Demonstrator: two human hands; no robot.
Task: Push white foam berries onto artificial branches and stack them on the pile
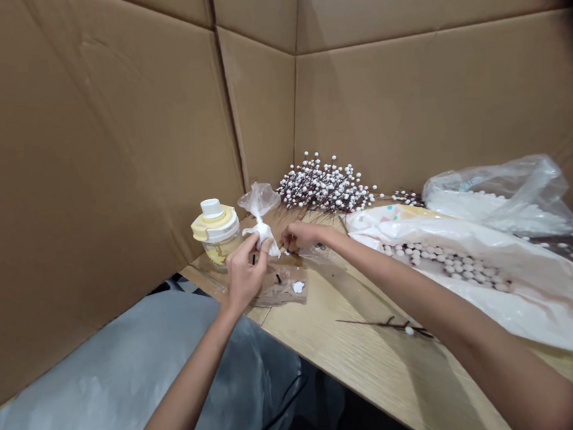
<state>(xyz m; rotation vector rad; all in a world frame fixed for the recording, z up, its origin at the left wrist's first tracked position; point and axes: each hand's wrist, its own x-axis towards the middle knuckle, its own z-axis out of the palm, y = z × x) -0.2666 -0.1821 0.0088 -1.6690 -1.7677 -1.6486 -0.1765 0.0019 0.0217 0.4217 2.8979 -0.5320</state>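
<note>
My left hand (247, 272) is closed around a small knotted clear plastic bag (262, 233) of white material, held above the left end of the table. Just right of it, my right hand (298, 236) has its fingers pinched together low over the table; whatever they hold is too small to make out. Beneath the hands lies a brown sheet (274, 300) with a white blob (298, 287) and a short black piece (279, 279) on it. A dark twig with one white berry (409, 331) rests nearer the table's front edge, below my right forearm.
A cup with a yellow-white lid (214, 224) stands left of my left hand. White-berried branches (321, 186) are piled at the back. On the right lie a white bag of white balls (451, 264) and a clear bag (503, 199). Cardboard walls (168, 118) enclose the table.
</note>
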